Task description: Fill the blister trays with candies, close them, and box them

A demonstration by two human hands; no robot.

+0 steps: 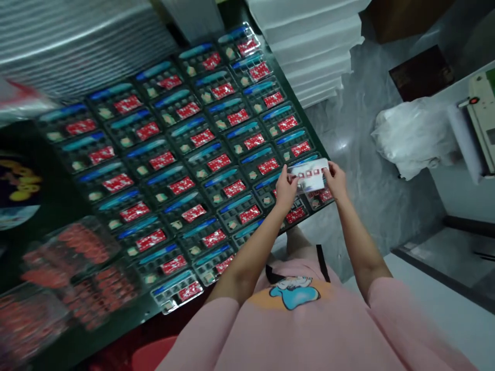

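Between my two hands I hold a white printed card [314, 180] with a row of small red squares on it. My left hand [286, 188] pinches its left end, and my right hand [335, 178] grips the right end. Beneath the card, at the table's near right corner, lie clear plastic trays, partly hidden by my hands and the card. Each visible tray, such as this one [247, 212], has a blue pen-like item, a red-and-white packet and a small pale piece. The card's fine print is blurred.
Rows of filled trays cover the dark table [127, 317]. Tall stacks of clear trays [88, 46] stand at the back left. Clear boxes of reddish pieces [104, 288] sit at the left. White stacked sheets [309, 41] and a plastic bag [415, 134] are to the right.
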